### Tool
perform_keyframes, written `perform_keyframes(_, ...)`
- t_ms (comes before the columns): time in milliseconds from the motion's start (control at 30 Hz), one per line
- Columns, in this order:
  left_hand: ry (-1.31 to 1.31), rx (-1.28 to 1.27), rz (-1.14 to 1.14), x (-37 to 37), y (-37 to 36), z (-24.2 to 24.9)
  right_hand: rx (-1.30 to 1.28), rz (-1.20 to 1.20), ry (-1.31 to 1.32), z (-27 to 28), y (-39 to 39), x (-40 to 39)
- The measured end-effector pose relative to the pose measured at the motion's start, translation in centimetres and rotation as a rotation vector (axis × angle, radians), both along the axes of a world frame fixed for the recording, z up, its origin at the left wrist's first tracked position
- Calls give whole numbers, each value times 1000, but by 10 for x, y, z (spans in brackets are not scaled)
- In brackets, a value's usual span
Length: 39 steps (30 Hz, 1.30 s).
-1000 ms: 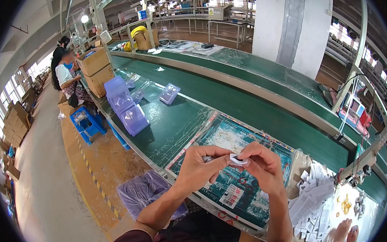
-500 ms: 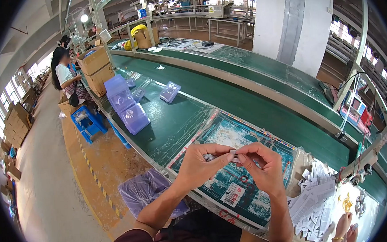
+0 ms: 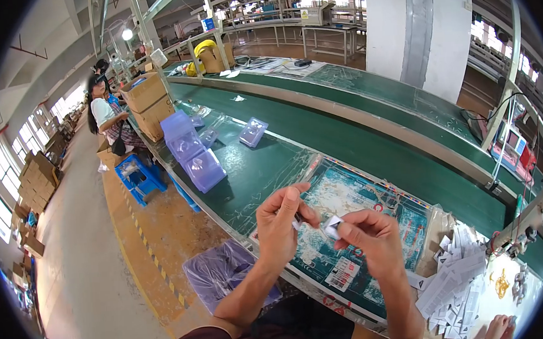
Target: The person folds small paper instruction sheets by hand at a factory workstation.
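Note:
My left hand point(image 3: 281, 222) is above the near side of the printed teal mat, its fingers curled round a small dark and shiny item that is mostly hidden. To its right, my right hand point(image 3: 370, 235) pinches a small white folded paper piece point(image 3: 334, 226) with a dark mark between thumb and fingers. A gap separates the two hands. Below them, the teal mat point(image 3: 338, 184) lies on the green bench with a white barcode label point(image 3: 342, 273). Right of the mat is a heap of white printed papers point(image 3: 455, 282).
Purple plastic trays point(image 3: 189, 151) stand on the bench at the left, with a single clear pack point(image 3: 254, 132) beside them. A purple bag point(image 3: 225, 272) is below the bench edge. A co-worker's hands point(image 3: 500, 328) show at lower right; another person sits by cartons point(image 3: 149, 105).
My hands have come apart; the white piece is now in my right hand alone. The view has shifted, so the bench appears further right. The co-worker's hands have moved lower.

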<state>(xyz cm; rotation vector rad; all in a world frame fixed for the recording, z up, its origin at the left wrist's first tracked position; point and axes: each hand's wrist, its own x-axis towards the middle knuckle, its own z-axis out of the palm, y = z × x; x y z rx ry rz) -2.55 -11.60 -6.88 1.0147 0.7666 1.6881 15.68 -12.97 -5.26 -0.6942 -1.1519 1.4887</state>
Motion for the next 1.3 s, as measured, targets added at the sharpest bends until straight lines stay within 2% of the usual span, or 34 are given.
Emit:
perform_keyframes(67,-195,60,-16,8,3,-11,-83,65,54,-8,-4,-13)
perform_keyframes(233,-295,2,-5,36,-11,-6,-75,-11,120,-19,-3,-24)
perform_keyframes(300,-331,-82,-29,41,-15,-4,-89,-4,34,-24,-1,-25)
perform_keyframes(400,-371,-11,-93,37,-14,-23,-101,15,130,-35,-4,-33)
perform_keyframes(433,-368,-10,-95,37,-12,-32,-99,14,133,-38,-3,-32)
perform_keyframes(500,-201,221,-94,38,-6,-39,-14,43,88,-40,-1,-30)
perform_keyframes(633,-120,71,-35,34,-12,-25,66,-107,-7,-31,-11,-41)
perform_keyframes(700,-37,209,60,36,-13,-27,211,-129,-176,-29,-13,-43)
perform_keyframes(800,111,327,70,35,-14,-31,167,-52,-315,-37,-12,-33)
perform_keyframes(900,45,408,-34,32,-12,-34,124,46,-282,-26,-13,-27)
perform_keyframes(1033,62,403,-65,24,-19,-27,183,33,-255,-11,-20,-35)
perform_keyframes(1100,252,510,-17,21,-15,-32,390,-27,-437,-13,-20,-30)
perform_keyframes(1133,251,507,-20,22,-16,-33,386,-29,-438,-14,-21,-30)
perform_keyframes(1200,72,444,-111,25,-18,-35,406,-126,-391,-13,-21,-31)
perform_keyframes(1233,72,446,-111,28,-21,-34,407,-126,-392,-12,-20,-31)
perform_keyframes(1300,-128,372,-117,34,-30,-28,653,-397,-526,-9,-17,-31)
